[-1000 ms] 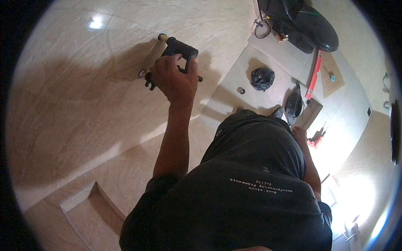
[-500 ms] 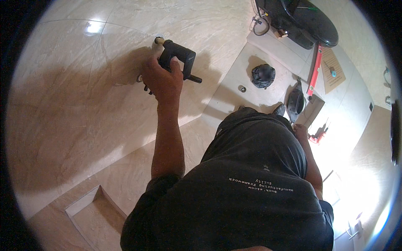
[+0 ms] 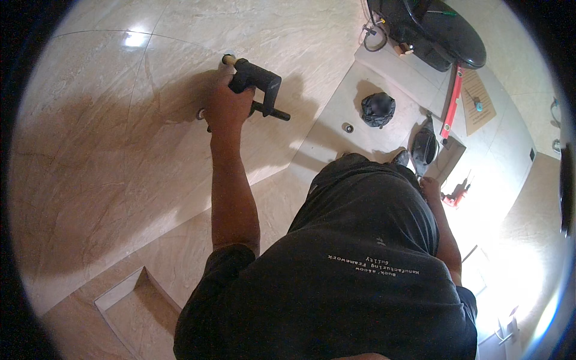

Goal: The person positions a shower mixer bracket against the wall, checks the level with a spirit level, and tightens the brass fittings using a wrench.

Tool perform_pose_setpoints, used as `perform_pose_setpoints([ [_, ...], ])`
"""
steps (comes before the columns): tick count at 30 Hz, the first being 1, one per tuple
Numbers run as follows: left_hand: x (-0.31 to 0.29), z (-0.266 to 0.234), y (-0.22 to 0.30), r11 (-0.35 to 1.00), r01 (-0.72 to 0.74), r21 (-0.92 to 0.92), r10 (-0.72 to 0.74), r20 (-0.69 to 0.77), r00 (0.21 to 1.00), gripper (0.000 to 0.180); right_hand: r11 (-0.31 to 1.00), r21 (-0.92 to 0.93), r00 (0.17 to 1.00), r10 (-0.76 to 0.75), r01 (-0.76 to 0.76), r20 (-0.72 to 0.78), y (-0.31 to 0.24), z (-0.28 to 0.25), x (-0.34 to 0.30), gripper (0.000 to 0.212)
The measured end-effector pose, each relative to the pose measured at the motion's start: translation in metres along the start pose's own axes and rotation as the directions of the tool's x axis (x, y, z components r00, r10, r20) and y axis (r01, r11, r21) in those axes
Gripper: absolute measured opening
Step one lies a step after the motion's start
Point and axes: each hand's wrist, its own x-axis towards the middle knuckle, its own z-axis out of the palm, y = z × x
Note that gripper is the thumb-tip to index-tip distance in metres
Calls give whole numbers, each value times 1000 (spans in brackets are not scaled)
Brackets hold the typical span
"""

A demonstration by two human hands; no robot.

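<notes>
My left hand [image 3: 231,109] reaches to the marble-patterned wall and is closed round a black wall tap [image 3: 259,75]. Its fingers are mostly hidden behind my hand and the tap body. At the upper end of the tap, a brass-coloured connector [image 3: 230,60] meets a hole in the wall. A black bar-like end [image 3: 279,114] sticks out to the right, and a small round wall fitting [image 3: 200,114] shows just left of my wrist. Low by my right thigh, my right hand [image 3: 429,187] looks curled; what it holds, if anything, is hidden.
On the floor ahead lie a black bundled bag [image 3: 378,109], a small round drain or ring [image 3: 347,128] and a black waist bag [image 3: 425,146]. Further right are a red spirit level [image 3: 452,105], cardboard [image 3: 477,102] and a red tool [image 3: 457,197]. A black toilet-like fixture [image 3: 447,33] stands beyond.
My left hand has turned and slid slightly left on the tap; its thumb no longer shows on top. The left forearm has shifted left. My right hand has stayed still.
</notes>
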Motion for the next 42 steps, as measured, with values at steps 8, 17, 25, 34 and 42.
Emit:
perform_pose_setpoints([
  [8, 12, -12, -12, 976, 135, -170, -108, 157, 982, 34, 996, 63, 997, -56, 59, -55, 40, 17, 21, 37],
  [17, 12, -15, -18, 918, 152, -365, -88, 185, 979, 32, 954, 262, 990, 142, -143, 22, 31, 12, 8, 35],
  [25, 17, -16, -14, 901, 171, -399, -93, 205, 974, 32, 965, 262, 1000, 15, -8, -25, 57, 29, 25, 27],
  [34, 9, -21, -9, 857, 143, -496, -76, 153, 985, 53, 974, 185, 987, 115, -134, 110, 22, 15, 1, 34],
  [42, 10, -22, -13, 911, 20, -411, 8, 67, 998, 46, 972, 162, 981, 155, -173, 116, 4, 9, -6, 35],
])
